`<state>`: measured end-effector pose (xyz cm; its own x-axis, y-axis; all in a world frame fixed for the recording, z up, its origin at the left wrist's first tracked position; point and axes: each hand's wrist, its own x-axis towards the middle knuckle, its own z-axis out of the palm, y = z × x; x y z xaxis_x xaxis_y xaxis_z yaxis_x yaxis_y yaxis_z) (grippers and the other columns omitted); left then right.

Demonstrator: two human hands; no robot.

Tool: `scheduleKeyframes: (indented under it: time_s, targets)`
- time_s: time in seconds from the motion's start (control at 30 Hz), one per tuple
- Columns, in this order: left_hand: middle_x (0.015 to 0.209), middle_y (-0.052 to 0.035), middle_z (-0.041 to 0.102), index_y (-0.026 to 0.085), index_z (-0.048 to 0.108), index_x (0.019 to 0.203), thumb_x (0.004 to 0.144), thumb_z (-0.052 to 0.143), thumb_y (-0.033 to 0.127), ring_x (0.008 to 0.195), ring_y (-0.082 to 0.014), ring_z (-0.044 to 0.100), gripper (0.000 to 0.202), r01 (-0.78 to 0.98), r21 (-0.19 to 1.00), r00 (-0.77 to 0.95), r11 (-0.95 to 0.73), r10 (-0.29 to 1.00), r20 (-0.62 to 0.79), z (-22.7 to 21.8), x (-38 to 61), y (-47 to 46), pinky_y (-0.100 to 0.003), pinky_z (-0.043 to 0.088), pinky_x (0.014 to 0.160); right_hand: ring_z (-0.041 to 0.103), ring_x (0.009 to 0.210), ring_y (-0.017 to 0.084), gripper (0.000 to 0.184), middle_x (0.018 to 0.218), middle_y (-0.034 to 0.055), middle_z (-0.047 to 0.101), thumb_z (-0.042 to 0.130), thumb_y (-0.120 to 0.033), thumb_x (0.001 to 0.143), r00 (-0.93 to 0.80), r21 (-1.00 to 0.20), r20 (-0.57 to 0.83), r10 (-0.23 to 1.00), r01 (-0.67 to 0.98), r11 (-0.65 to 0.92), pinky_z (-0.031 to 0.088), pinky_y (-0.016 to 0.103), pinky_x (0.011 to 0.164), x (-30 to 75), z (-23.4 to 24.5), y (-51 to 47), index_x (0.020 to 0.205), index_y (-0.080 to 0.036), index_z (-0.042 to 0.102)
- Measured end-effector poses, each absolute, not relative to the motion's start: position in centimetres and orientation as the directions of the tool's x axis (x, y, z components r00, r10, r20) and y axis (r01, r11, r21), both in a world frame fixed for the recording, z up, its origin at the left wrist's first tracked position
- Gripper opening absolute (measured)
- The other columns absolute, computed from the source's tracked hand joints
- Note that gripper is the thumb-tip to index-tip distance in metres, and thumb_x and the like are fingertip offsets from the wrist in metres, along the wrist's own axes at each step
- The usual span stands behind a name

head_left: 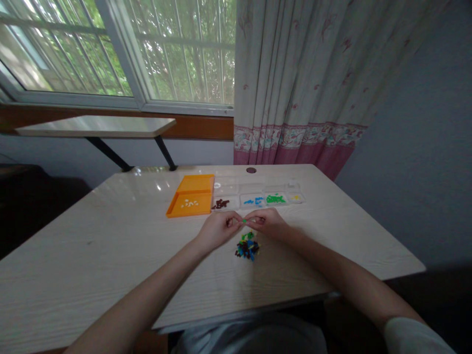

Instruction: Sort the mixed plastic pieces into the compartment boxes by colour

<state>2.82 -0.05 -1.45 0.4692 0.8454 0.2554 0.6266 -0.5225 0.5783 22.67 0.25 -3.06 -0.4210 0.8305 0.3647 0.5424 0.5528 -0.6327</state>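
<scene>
Bench [129,236]: one, pale and wood-grained, standing under the window, with one dark round disc [251,170] near its far edge.
Hands: two, both the person's own, meeting over the middle of the bench.
Left hand [217,228]: thumb and finger closed in a pinch on one small green piece [244,221].
Right hand [271,223]: pinching that same piece from the other side, so the fingertips of both nearly touch around it.
Pile [247,248]: one, loose on the bench just below the hands, in four colours: green, blue, yellow and dark brown; too jumbled for me to number from where I stand.
Orange tray [195,183]: one, in two sections, beyond the left hand; the nearer section holds a scatter of white pieces [191,203], too small to count surely.
Clear tray [250,187]: one, to the right of the orange one and touching or close to it, I can't say which.
Filled compartments: four along its near row, left to right: brown pieces [220,203], blue pieces [258,200], green pieces [275,198] and a few yellow pieces [296,197].
Raised shelf [99,125]: one, on two visible black legs, at the back left.
Curtain [287,73]: one, patterned, pink along the bottom.
</scene>
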Motion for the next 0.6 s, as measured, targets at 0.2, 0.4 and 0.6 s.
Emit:
scheduleKeyframes:
  time_s: [0.2,0.4,0.6]
  targets:
    - [0.054,0.0023,0.052,0.017,0.065,0.08,0.078,0.051,0.03,0.05,-0.0084,0.044,0.02,0.613,0.558,0.591,-0.559,0.794,0.146,-1.5,2.6,0.1,-0.017,0.027,0.048,0.041,0.045,0.006,0.025,0.046,-0.0036,0.047,0.053,-0.035,0.078,-0.405,-0.387,0.574,0.712,0.632,0.671,0.034,0.017,0.052,24.2,-1.5,0.8,0.086,-0.018,0.069]
    - [0.055,0.0028,0.052,0.017,0.065,0.085,0.078,0.052,0.03,0.05,-0.0078,0.044,0.02,0.561,0.532,0.698,-0.635,0.708,0.109,-1.3,3.1,-0.3,-0.017,0.028,0.049,0.046,0.047,0.007,0.025,0.048,-0.0016,0.053,0.051,-0.033,0.082,-0.371,-0.191,0.718,0.589,0.709,0.679,0.035,0.018,0.054,25.5,0.2,0.9,0.087,-0.018,0.069]
    - [0.064,0.0004,0.057,0.018,0.065,0.089,0.078,0.05,0.024,0.057,-0.0094,0.048,0.019,0.523,0.485,0.748,-0.701,0.65,0.132,-1.3,3.3,-0.3,-0.017,0.034,0.054,0.047,0.046,0.007,0.023,0.049,-0.0016,0.055,0.052,-0.032,0.081,-0.364,-0.167,0.759,0.54,0.693,0.701,0.036,0.018,0.053,25.3,0.4,0.7,0.086,-0.017,0.069]
